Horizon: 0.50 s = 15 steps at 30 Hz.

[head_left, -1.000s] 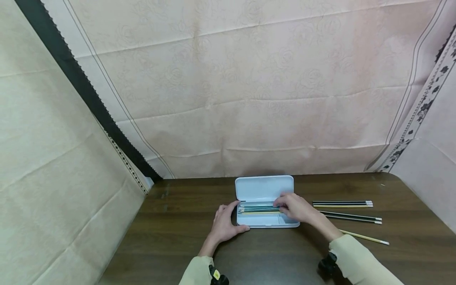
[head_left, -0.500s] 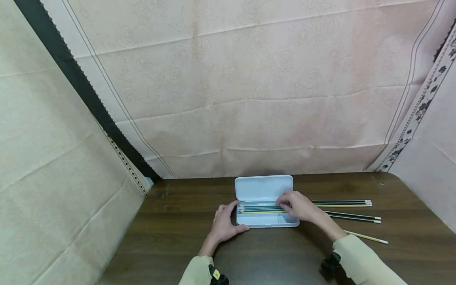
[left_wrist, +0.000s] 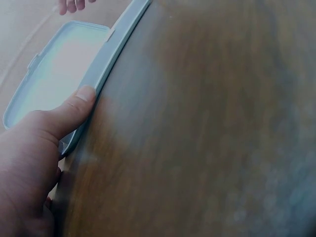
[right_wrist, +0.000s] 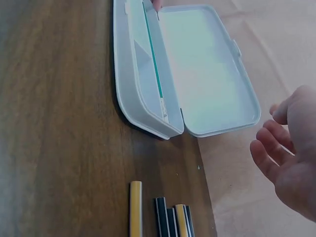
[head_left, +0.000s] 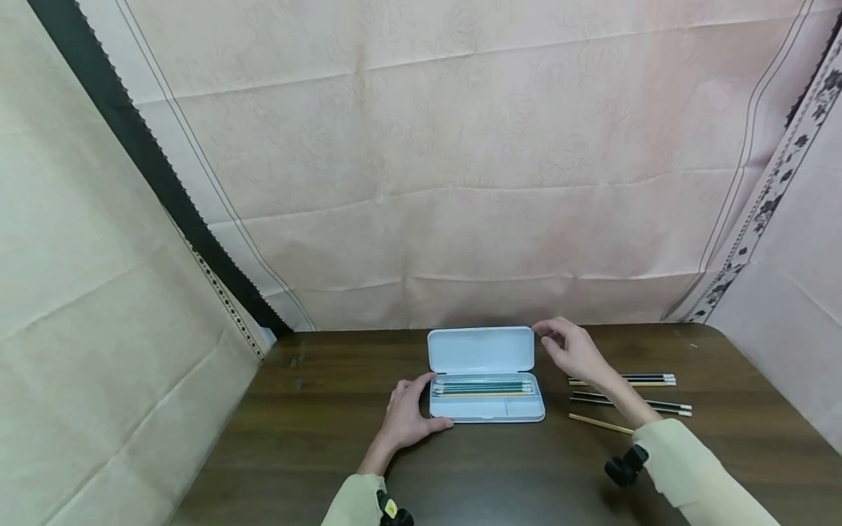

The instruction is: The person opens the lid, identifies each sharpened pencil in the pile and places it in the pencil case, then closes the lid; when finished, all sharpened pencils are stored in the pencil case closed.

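A light blue pencil case (head_left: 460,411) stands on the table with its lid (head_left: 480,351) raised at the back. Several green pencils and a yellow one (head_left: 483,394) lie side by side inside it. My left hand (head_left: 404,420) grips the case's left end, its thumb on the front wall in the left wrist view and its forefinger at the back left corner. Just off the lid's upper right corner is my right hand (head_left: 574,356), raised. Its fingers are loosely bent and hold nothing, with a gap to the lid in the right wrist view.
Right of the case, dark and yellow pencils lie in small groups: a back group (head_left: 658,380), a middle pair (head_left: 671,408) and a single yellow pencil (head_left: 595,423). My right forearm partly covers them. A pale cloth (head_left: 487,219) hangs behind the brown table (head_left: 500,475).
My right hand has left the pencils inside the case and moved up and right to beside the lid's corner. The left hand still holds the case. The view has shifted slightly.
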Each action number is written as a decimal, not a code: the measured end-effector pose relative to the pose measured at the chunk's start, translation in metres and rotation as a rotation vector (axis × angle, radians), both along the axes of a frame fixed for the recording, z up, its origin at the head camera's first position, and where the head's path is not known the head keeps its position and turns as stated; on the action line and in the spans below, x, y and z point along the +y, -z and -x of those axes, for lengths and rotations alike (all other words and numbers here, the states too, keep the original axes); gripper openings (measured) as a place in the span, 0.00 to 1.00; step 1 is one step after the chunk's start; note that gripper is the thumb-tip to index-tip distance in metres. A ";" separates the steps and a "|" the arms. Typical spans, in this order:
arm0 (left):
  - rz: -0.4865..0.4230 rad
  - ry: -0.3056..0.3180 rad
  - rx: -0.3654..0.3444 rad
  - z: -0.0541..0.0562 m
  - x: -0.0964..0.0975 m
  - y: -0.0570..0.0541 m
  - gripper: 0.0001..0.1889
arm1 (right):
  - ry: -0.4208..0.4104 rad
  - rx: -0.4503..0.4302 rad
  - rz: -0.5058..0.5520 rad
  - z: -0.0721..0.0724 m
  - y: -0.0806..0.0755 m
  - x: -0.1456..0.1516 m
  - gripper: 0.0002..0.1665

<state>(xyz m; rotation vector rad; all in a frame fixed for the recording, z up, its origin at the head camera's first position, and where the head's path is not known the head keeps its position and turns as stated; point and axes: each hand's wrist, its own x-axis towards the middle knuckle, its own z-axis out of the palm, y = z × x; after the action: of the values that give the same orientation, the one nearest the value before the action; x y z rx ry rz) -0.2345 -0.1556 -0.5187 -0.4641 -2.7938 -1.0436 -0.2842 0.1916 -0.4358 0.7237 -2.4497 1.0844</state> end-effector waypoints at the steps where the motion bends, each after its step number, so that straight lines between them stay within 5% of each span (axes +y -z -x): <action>1: 0.001 -0.002 -0.008 -0.001 -0.001 0.001 0.49 | 0.012 -0.023 0.007 0.001 0.001 -0.001 0.14; 9: -0.003 -0.004 -0.015 -0.004 -0.001 0.002 0.50 | 0.008 -0.202 0.054 0.013 0.004 -0.006 0.18; 15: -0.012 -0.014 -0.019 -0.001 -0.001 0.001 0.50 | 0.004 -0.258 0.073 0.016 0.004 -0.009 0.19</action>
<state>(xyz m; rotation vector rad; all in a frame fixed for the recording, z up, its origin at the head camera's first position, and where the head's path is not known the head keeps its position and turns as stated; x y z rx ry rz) -0.2332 -0.1565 -0.5193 -0.4346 -2.8017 -1.0668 -0.3003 0.1830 -0.4396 0.5878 -2.6039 1.3325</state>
